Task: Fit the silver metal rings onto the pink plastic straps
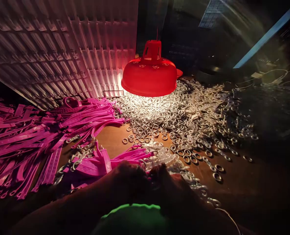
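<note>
My left hand (131, 178) is a dark shape at the lower middle, closed beside the ends of several pink straps (132, 155). Close to its right, my right hand (163, 178) is also closed, with a bit of pink showing between the two. What the fingers grip is hidden in shadow. Just beyond the hands lie more pink straps with metal rings and a band of pale metal chain pieces (163, 155).
A red lamp (149, 76) hangs over a heap of metal rings (157, 109). Pink straps (34, 137) cover the left side. Behind them stands a ribbed translucent panel (61, 49). A green edge (135, 206) shows at the bottom, and thin cables (269, 73) run at the right.
</note>
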### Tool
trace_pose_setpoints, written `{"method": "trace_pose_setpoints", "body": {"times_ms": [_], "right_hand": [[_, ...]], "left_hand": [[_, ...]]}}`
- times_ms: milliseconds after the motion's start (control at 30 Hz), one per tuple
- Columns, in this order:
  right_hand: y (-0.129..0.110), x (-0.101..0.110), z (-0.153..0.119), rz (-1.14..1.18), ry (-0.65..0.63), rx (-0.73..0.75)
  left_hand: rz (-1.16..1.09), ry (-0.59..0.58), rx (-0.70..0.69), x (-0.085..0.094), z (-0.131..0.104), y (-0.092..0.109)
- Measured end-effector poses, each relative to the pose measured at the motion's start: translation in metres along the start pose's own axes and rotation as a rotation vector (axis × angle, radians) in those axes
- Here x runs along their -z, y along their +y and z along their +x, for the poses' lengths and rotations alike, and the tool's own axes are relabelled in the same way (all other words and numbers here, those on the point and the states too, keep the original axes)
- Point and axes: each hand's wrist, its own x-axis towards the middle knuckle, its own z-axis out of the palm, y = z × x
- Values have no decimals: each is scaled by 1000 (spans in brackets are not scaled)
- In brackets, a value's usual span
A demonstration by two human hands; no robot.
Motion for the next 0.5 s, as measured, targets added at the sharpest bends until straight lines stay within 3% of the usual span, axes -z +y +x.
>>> {"method": "trace_pose_setpoints", "body": {"times_ms": [133,300,500], "right_hand": [[-9,-1,-1,80,0,-2],[-19,-3,9,138,-93,5],[-31,2,17,34,-230,2]], "left_hand": [[-17,131,20,2,-6,-15],[160,44,-139,4,-6,-20],[205,3,-126,4,-1,-19]]}}
